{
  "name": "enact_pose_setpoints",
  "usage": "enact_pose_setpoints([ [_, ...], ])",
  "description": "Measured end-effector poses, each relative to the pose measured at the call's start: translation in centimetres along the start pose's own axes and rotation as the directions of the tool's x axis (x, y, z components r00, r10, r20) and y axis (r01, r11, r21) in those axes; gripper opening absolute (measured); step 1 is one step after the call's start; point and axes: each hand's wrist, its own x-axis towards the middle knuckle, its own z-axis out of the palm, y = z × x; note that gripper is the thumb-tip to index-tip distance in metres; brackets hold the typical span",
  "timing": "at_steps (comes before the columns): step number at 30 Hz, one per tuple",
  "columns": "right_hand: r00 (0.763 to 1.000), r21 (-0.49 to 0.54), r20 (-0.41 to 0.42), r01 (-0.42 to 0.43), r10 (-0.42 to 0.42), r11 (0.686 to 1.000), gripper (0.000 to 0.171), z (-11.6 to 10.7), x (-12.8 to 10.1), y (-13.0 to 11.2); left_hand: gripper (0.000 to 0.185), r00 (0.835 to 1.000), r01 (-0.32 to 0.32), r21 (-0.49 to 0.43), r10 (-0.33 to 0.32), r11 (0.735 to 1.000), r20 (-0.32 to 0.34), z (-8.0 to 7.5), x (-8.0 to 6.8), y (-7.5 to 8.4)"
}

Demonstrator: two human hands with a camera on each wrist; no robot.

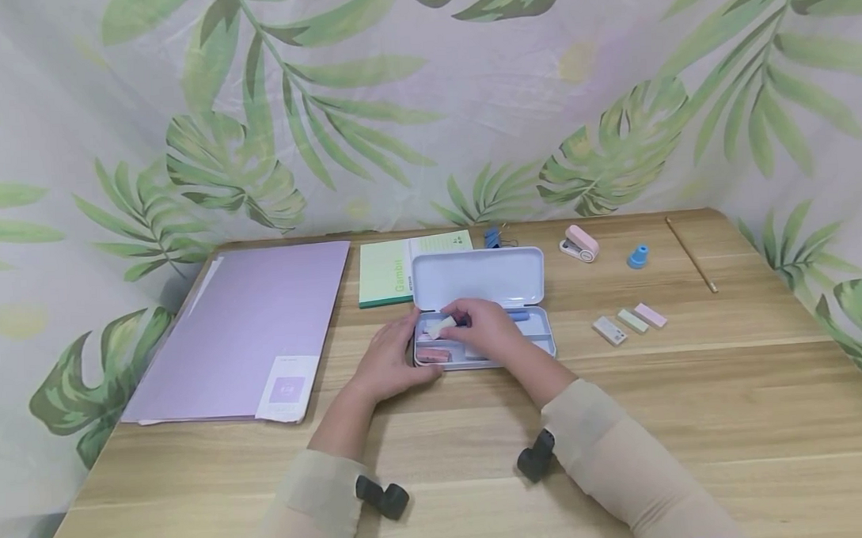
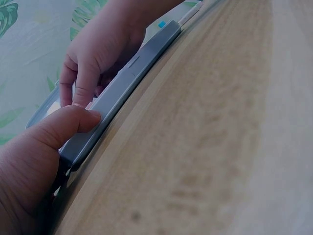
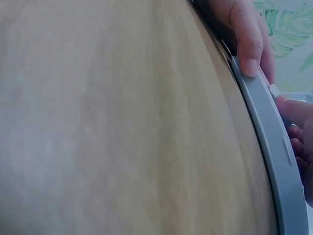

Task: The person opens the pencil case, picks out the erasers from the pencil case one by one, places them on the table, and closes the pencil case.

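pencil case (image 1: pixel 478 280): pale blue, on the bench (image 1: pixel 446 490) in front of the person, lid hinged open and standing up at the back. tray split into compartments.

left hand (image 1: pixel 390 360): at the case's left end. grip closed about that end, thumb pressed on the front wall, fingers along the left side toward the hinge; the wrist views show the thumb bent over the front edge.

right hand (image 1: pixel 484 328): over the tray, coming in from the right. grip pinching a white eraser (image 1: pixel 442 327) between thumb and fingers, above the left part of the tray. eraser tilted; whether it touches the tray floor, cannot tell.

also in the tray: pink block (image 1: pixel 434 355) in the front compartment, left end, near the left thumb; blue item (image 1: pixel 518 317) lying along the back compartment, partly hidden by the right hand.

behind the case: green notebook (image 1: pixel 384 272), partly covered by the lid, and blue binder clips (image 1: pixel 492 237).

left: purple folder (image 1: pixel 255 323), flat, white label at its near corner.

right: three small erasers (image 1: pixel 632 320) in a slanting row; farther back, pink stapler (image 1: pixel 580 244), blue cone-shaped piece (image 1: pixel 638 256), pencil (image 1: pixel 690 253) lying aslant.
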Motion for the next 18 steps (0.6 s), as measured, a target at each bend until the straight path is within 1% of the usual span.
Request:
enact_pose_setpoints([
  [3, 0.998, -0.058, 0.054, 0.019, -0.016, 0.998, 0.035, -0.4, -0.1, 0.0, 0.105, 1.000, 0.002, -0.002, -0.002, 1.000, 0.000, 0.0, 0.0, 0.0],
  [6, 0.997, -0.105, 0.061, 0.062, -0.056, 0.993, 0.035, -0.9, -0.4, 0.1, 0.105, 1.000, 0.008, -0.003, -0.008, 1.000, 0.003, 0.1, 0.0, -0.1],
  [8, 0.996, -0.110, 0.035, 0.089, -0.086, 0.990, 0.036, -1.4, -0.8, 0.4, 0.106, 1.000, 0.011, 0.000, -0.011, 1.000, 0.007, 0.1, 0.0, 0.0],
  [11, 0.993, -0.073, -0.044, 0.105, -0.108, 0.992, 0.036, -2.8, -1.8, 1.5, 0.107, 1.000, 0.011, 0.002, -0.011, 1.000, 0.014, 0.2, 0.1, 0.1],
  [12, 0.993, -0.047, -0.072, 0.095, -0.098, 0.994, 0.036, -3.5, -2.2, 2.0, 0.107, 1.000, 0.012, 0.003, -0.012, 1.000, 0.016, 0.2, 0.1, 0.1],
  [14, 0.992, 0.000, -0.119, 0.049, -0.048, 0.999, 0.037, -5.1, -3.1, 3.4, 0.107, 1.000, 0.013, -0.002, -0.013, 1.000, 0.017, 0.2, 0.1, 0.1],
  [16, 0.987, 0.039, -0.156, -0.027, 0.033, 0.999, 0.040, -6.8, -4.1, 5.2, 0.106, 1.000, 0.019, -0.006, -0.019, 1.000, 0.015, 0.1, 0.1, 0.1],
  [18, 0.975, 0.045, -0.202, -0.086, 0.093, 0.995, 0.043, -8.5, -5.2, 7.0, 0.106, 1.000, 0.019, -0.006, -0.019, 1.000, 0.010, 0.1, 0.0, 0.1],
])
